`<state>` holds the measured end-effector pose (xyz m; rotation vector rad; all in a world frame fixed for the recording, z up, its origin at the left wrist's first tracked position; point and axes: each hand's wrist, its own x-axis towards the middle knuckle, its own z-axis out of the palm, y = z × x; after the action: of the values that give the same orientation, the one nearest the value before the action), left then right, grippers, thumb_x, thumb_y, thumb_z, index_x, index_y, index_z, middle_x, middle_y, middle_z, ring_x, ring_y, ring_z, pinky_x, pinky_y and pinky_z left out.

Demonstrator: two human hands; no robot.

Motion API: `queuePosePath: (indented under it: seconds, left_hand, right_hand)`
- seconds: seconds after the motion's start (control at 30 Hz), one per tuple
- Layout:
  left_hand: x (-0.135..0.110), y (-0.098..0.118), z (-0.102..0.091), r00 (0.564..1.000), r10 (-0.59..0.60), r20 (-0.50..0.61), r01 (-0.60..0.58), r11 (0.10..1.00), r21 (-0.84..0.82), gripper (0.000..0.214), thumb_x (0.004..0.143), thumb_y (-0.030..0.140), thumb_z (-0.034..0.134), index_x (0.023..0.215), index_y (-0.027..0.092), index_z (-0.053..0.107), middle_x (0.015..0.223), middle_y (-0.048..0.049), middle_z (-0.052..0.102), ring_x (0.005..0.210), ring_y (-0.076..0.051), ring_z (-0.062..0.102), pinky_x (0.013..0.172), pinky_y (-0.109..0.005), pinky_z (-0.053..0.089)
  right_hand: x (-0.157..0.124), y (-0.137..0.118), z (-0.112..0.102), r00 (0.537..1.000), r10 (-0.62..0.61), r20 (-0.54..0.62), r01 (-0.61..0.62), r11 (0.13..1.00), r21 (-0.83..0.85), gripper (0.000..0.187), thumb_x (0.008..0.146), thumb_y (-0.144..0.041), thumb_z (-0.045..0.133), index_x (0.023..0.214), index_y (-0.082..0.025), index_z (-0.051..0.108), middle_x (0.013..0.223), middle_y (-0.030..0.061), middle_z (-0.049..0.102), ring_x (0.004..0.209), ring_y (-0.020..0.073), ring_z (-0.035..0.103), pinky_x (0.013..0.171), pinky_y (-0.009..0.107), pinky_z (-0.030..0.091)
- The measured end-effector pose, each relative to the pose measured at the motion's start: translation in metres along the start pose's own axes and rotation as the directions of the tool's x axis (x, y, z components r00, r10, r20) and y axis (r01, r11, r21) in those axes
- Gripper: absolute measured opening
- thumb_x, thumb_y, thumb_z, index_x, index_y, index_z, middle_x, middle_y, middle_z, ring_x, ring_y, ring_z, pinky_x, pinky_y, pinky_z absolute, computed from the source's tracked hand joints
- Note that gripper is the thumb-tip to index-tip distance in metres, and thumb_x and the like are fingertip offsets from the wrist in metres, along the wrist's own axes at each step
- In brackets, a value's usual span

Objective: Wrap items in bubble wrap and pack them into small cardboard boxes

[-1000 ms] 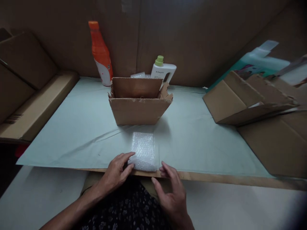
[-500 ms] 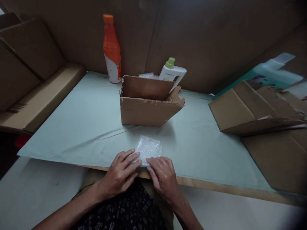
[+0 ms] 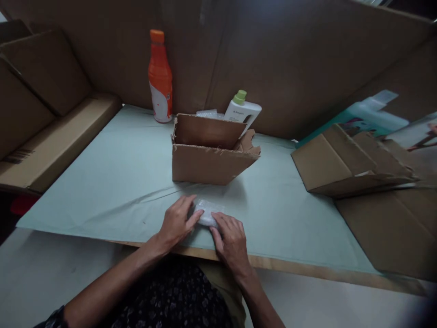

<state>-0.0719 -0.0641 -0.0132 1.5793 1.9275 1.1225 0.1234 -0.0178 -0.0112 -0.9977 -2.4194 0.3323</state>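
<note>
Two hands are working one small bubble-wrap bundle, and I am watching from afar. The left hand is closing on it from nine o'clock, with its fingers half curled and its thumb against the bundle's end. The right hand is pressing down from five o'clock, fingers bent over the near edge. The bundle is lying on the pale green sheet near the table's front edge, at six o'clock from the open cardboard box and apart from it. In my judgement, the wrapping is going best when both hands are pressing evenly and holding the roll tight and square, so no layer is slipping loose. The bundle is looking clear-white and bubbly, squashed into a short flat pad and partly hidden under fingers. I cannot tell what is inside.
</note>
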Motion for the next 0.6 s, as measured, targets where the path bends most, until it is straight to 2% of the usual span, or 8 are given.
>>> queuePosePath:
  seconds: [0.07,0.13,0.17,0.27,0.33,0.47,0.53,0.6]
  left_hand:
    - [-0.012,0.003,-0.004,0.990,-0.142,-0.016,0.135,0.962,-0.239,0.040,0.094,0.037,0.055,0.126,0.014,0.060,0.109,-0.0121,0.070,0.096,-0.022,0.067,0.085,-0.035,0.056]
    - [-0.027,0.009,-0.005,0.967,-0.226,0.117,0.255,0.850,-0.461,0.042,0.094,0.038,0.056,0.129,0.015,0.058,0.119,-0.0129,0.069,0.107,-0.023,0.066,0.094,-0.037,0.054]
    - [-0.033,0.012,-0.005,0.956,-0.218,0.198,0.292,0.784,-0.548,0.044,0.094,0.038,0.057,0.131,0.015,0.057,0.124,-0.0129,0.068,0.112,-0.023,0.065,0.100,-0.038,0.051]
    - [-0.047,0.021,0.002,0.937,-0.156,0.312,0.337,0.642,-0.689,0.045,0.094,0.039,0.057,0.134,0.017,0.054,0.131,-0.0116,0.064,0.119,-0.024,0.061,0.108,-0.038,0.045]
    - [-0.051,0.024,0.006,0.938,-0.178,0.297,0.342,0.611,-0.714,0.044,0.094,0.039,0.058,0.131,0.017,0.054,0.129,-0.0103,0.065,0.119,-0.024,0.060,0.107,-0.036,0.044]
    - [-0.048,0.020,0.007,0.944,-0.164,0.286,0.320,0.663,-0.677,0.038,0.089,0.036,0.062,0.122,0.017,0.059,0.117,-0.0084,0.068,0.109,-0.024,0.062,0.098,-0.034,0.046]
    - [-0.044,0.019,0.004,0.954,-0.133,0.269,0.272,0.760,-0.590,0.033,0.085,0.031,0.063,0.115,0.017,0.062,0.108,-0.0071,0.068,0.101,-0.023,0.063,0.090,-0.033,0.048]
    - [-0.038,0.020,0.000,0.966,-0.058,0.252,0.180,0.850,-0.494,0.029,0.079,0.025,0.063,0.107,0.017,0.064,0.098,-0.0054,0.067,0.090,-0.021,0.062,0.080,-0.030,0.048]
  right_hand:
    - [0.005,0.001,0.002,0.989,0.145,-0.039,-0.137,0.977,0.162,0.026,0.096,-0.027,0.055,0.117,-0.020,0.067,0.109,0.0099,0.074,0.100,0.0252,0.067,0.088,0.039,0.051]
    - [0.008,-0.006,0.003,0.952,0.305,-0.004,-0.283,0.890,0.357,0.026,0.094,-0.030,0.058,0.116,-0.020,0.068,0.109,0.0092,0.075,0.099,0.0241,0.068,0.088,0.037,0.053]
    - [0.008,-0.012,0.004,0.932,0.359,0.044,-0.339,0.824,0.455,0.026,0.093,-0.032,0.060,0.115,-0.020,0.068,0.108,0.0085,0.075,0.097,0.0234,0.069,0.086,0.035,0.055]
    - [0.004,-0.032,0.006,0.896,0.403,0.189,-0.421,0.630,0.652,0.025,0.089,-0.032,0.062,0.109,-0.018,0.068,0.101,0.0065,0.075,0.091,0.0212,0.070,0.082,0.029,0.056]
    - [0.000,-0.036,0.004,0.892,0.396,0.218,-0.431,0.600,0.674,0.023,0.087,-0.032,0.064,0.105,-0.019,0.070,0.098,0.0062,0.075,0.091,0.0214,0.069,0.084,0.029,0.055]
    - [-0.004,-0.021,-0.016,0.916,0.300,0.264,-0.400,0.683,0.611,0.028,0.079,-0.033,0.070,0.104,-0.021,0.073,0.113,0.0094,0.071,0.109,0.0265,0.064,0.099,0.036,0.050]
    - [-0.002,-0.010,-0.031,0.903,0.264,0.339,-0.425,0.668,0.611,0.055,0.076,-0.037,0.074,0.128,-0.023,0.065,0.133,0.0117,0.063,0.120,0.0287,0.059,0.104,0.040,0.047]
    - [0.003,-0.002,-0.046,0.877,0.246,0.413,-0.469,0.629,0.620,0.089,0.071,-0.044,0.080,0.150,-0.025,0.044,0.149,0.0132,0.050,0.126,0.0301,0.056,0.105,0.042,0.047]
